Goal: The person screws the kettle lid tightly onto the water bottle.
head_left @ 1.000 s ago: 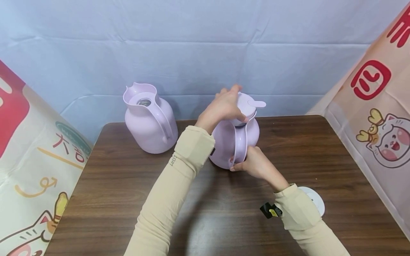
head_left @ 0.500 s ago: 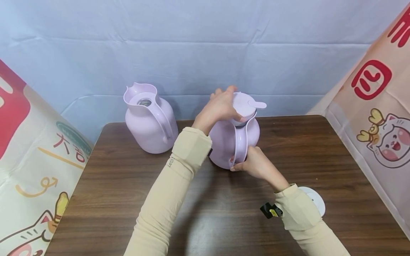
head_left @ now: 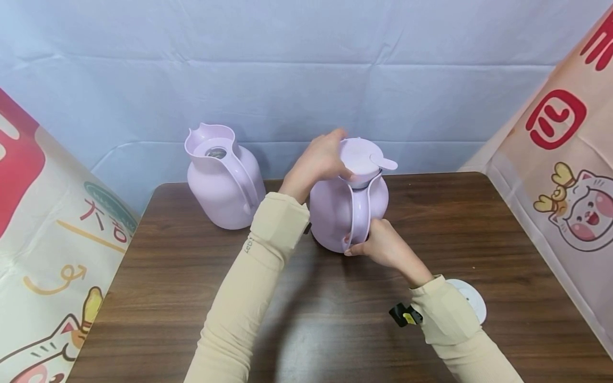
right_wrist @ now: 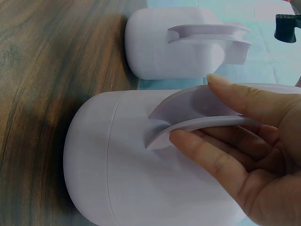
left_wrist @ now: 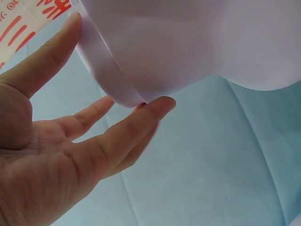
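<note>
A lilac vacuum jug (head_left: pixel 330 215) stands upright on the table. Its round lid (head_left: pixel 360 157) sits in the mouth, with the tab pointing right. My left hand (head_left: pixel 317 158) holds the lid's left side; in the left wrist view the thumb and fingers spread around its edge (left_wrist: pixel 101 66). Low on the jug's handle (head_left: pixel 360 213), my right hand (head_left: pixel 380 243) grips with thumb and fingers, as the right wrist view shows close up on the handle (right_wrist: pixel 193 123). A second lilac jug (head_left: pixel 225 194) stands to the left, lidless, its mouth showing a dark round opening.
A white disc (head_left: pixel 471 298) lies on the brown wooden table (head_left: pixel 335 330), partly behind the right sleeve (head_left: pixel 447 314). Pale blue cloth (head_left: pixel 287 96) hangs close behind the jugs. Printed banners (head_left: pixel 574 175) border both sides.
My left hand has shifted left around the lid, and the lid's tab has swung slightly toward me. My right hand and the jug stay in place.
</note>
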Demonstrator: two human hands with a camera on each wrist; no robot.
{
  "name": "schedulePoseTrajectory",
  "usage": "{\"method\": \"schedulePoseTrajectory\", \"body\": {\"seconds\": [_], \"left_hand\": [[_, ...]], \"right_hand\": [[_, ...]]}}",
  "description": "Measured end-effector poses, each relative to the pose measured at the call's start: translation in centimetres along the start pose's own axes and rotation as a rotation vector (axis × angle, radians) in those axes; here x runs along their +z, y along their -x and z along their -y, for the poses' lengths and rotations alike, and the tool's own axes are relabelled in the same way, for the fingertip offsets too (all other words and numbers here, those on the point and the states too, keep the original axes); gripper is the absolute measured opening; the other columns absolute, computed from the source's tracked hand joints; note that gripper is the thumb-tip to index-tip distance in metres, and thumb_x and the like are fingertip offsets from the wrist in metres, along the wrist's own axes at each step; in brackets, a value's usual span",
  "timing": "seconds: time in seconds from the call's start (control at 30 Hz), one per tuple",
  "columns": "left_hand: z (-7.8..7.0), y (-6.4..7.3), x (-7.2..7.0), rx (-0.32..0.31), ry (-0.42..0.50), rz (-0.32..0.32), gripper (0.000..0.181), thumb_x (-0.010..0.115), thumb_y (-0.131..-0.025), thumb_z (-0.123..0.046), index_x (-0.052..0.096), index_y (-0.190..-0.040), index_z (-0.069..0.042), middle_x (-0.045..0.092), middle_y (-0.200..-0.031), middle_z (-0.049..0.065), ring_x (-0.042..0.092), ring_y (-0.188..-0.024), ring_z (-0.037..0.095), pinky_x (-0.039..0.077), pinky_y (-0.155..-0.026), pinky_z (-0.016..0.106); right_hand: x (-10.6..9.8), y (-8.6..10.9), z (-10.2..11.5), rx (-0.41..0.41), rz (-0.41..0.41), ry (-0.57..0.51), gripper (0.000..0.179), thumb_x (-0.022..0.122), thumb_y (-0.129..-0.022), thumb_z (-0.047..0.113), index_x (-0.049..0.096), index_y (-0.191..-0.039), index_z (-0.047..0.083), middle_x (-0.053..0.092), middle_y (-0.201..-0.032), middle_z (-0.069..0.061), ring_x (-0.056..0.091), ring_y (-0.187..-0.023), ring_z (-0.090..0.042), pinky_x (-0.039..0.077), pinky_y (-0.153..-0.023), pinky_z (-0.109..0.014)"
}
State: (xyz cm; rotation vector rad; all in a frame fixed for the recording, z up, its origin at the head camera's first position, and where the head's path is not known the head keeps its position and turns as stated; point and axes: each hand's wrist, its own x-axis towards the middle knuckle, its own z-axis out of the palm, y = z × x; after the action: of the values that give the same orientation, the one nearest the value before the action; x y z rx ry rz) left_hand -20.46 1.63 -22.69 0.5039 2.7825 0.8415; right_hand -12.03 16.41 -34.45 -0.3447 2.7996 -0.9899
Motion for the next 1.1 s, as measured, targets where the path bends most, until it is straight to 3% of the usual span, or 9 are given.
{"method": "schedulePoseTrajectory", "body": {"seconds": [0.17,0.3,0.47,0.6,0.8,1.1], "left_hand": [[0.1,0.4,-0.1,0.001,-0.004,-0.012,0.072,0.079,-0.069,-0.019,0.044,-0.130,-0.007,0.054,-0.121,0.008,0.049,-0.108,0.021,0.038,-0.089,0.031],[0.0,0.9,-0.5,-0.035,0.012,-0.039,0.066,0.074,-0.074,-0.023,0.044,-0.131,-0.006,0.052,-0.125,0.007,0.048,-0.111,0.022,0.037,-0.092,0.031],[-0.2,1.5,-0.9,-0.099,0.009,-0.110,0.046,0.059,-0.086,-0.024,0.048,-0.128,-0.006,0.052,-0.126,0.006,0.046,-0.114,0.024,0.038,-0.091,0.034],[-0.3,1.7,-1.0,-0.126,-0.015,-0.130,0.037,0.048,-0.089,-0.018,0.050,-0.124,-0.007,0.052,-0.125,0.005,0.047,-0.112,0.025,0.039,-0.089,0.033],[-0.5,1.7,-0.8,-0.118,-0.010,-0.150,0.034,0.047,-0.089,-0.013,0.053,-0.122,-0.006,0.055,-0.122,0.005,0.049,-0.110,0.025,0.039,-0.088,0.032],[-0.3,1.3,-0.5,-0.103,0.009,-0.157,0.037,0.046,-0.089,-0.012,0.051,-0.126,-0.007,0.053,-0.126,0.005,0.046,-0.114,0.026,0.038,-0.090,0.032]], "right_hand": [[0.0,0.0,0.1,-0.004,-0.001,-0.001,0.020,0.080,-0.063,0.016,0.068,-0.078,0.010,0.064,-0.072,0.001,0.055,-0.071,-0.016,0.044,-0.066,-0.033],[0.1,0.1,0.1,-0.004,-0.004,0.001,0.021,0.081,-0.063,0.016,0.067,-0.077,0.010,0.063,-0.072,0.000,0.055,-0.071,-0.017,0.044,-0.066,-0.034],[0.0,0.0,0.1,-0.009,-0.008,0.009,0.021,0.081,-0.063,0.017,0.067,-0.077,0.009,0.063,-0.073,-0.001,0.055,-0.072,-0.018,0.044,-0.067,-0.035],[-0.1,0.0,0.1,-0.020,-0.014,0.009,0.020,0.081,-0.063,0.017,0.066,-0.074,0.010,0.062,-0.071,-0.001,0.055,-0.071,-0.019,0.044,-0.067,-0.036],[-0.2,0.1,0.2,-0.051,-0.028,-0.003,0.019,0.081,-0.062,0.019,0.067,-0.074,0.011,0.062,-0.069,0.002,0.056,-0.069,-0.017,0.044,-0.065,-0.034],[-0.1,0.0,0.1,-0.006,-0.007,0.010,0.021,0.081,-0.063,0.018,0.068,-0.078,0.009,0.064,-0.073,-0.001,0.057,-0.073,-0.018,0.044,-0.068,-0.034]]}}
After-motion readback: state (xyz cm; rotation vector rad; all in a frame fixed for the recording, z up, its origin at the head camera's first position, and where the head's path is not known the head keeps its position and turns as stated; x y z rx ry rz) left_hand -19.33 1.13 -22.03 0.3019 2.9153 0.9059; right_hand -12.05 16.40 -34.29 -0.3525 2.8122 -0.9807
